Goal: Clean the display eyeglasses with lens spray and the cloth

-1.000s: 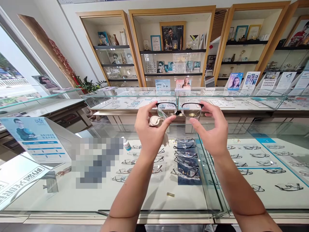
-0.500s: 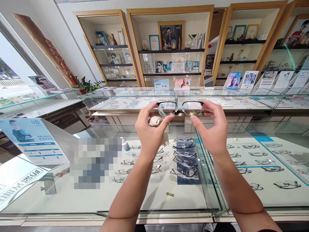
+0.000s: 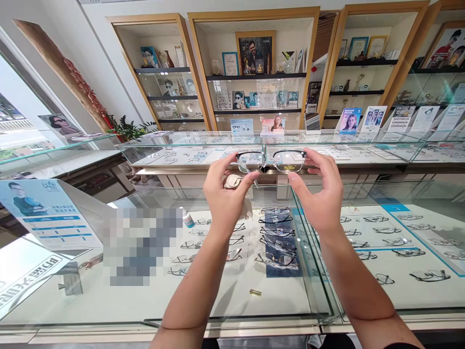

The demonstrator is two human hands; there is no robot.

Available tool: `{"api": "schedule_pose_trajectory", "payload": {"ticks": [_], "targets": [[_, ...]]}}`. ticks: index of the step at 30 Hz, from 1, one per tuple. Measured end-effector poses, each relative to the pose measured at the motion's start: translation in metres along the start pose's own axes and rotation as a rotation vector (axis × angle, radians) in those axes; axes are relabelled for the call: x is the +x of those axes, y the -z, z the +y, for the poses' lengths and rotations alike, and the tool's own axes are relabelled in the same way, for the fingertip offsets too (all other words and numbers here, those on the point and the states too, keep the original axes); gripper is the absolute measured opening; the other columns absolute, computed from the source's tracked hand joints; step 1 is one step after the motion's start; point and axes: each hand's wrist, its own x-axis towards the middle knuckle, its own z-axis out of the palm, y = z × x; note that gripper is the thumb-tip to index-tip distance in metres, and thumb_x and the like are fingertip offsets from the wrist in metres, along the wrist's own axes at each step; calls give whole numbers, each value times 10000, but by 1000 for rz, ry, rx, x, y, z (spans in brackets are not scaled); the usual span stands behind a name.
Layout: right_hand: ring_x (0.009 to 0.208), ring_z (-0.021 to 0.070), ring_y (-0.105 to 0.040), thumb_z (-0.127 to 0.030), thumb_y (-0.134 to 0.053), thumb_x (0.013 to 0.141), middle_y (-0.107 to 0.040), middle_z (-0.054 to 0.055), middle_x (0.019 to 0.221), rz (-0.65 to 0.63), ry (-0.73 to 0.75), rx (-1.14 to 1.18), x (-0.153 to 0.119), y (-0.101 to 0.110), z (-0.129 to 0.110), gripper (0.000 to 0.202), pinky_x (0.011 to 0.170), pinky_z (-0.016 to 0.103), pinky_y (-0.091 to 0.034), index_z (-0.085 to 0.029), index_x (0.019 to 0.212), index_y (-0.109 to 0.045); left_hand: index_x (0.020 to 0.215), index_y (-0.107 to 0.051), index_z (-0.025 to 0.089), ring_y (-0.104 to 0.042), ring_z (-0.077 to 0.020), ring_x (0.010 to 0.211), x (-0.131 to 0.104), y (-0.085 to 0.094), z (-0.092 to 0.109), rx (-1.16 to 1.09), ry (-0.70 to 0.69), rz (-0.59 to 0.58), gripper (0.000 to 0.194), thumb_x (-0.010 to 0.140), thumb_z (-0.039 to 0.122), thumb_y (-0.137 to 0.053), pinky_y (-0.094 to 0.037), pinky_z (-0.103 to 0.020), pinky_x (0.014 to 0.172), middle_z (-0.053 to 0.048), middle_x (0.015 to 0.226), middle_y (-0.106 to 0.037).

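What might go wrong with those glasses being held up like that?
Drop: the left hand and right hand hold the glasses only by fingers at either end, so a slip could scratch or crack them.
Loose grip: the left hand also has a pale cloth bunched in it, which might make its hold less sure.
Smudge: the right thumb is close to the lettered lens and could mark it.

White wall [image 3: 101,63], wood-framed shelves [image 3: 201,68], glass counters [image 3: 174,169]; window [image 3: 12,123] left.
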Motion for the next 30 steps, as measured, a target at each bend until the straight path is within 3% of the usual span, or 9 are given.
{"api": "schedule_pose_trajectory", "payload": {"ticks": [16, 30], "targets": [[1210, 299, -703, -334, -720, 994, -706, 95, 1370, 0, 34, 4, -1, 1, 0, 496, 998, 535, -647, -311, 1485, -654, 1293, -777, 274, -718, -230, 1030, 2, -1, -4, -50, 41, -7, 550, 843, 550, -930, -606, -413, 929, -72, 1218, -781], [1273, 322, -708, -354, -727, 993, -732, 97, 1438, -52, -81, -22, -1, 0, 1, 542, 1082, 636, -616, -335, 1532, -670, 1270, -763, 257, -696, -256, 1049, -6, -4, 11, 147, -79, 107, 545, 864, 593, -902, -589, -426, 915, -75, 1155, -757]]}}
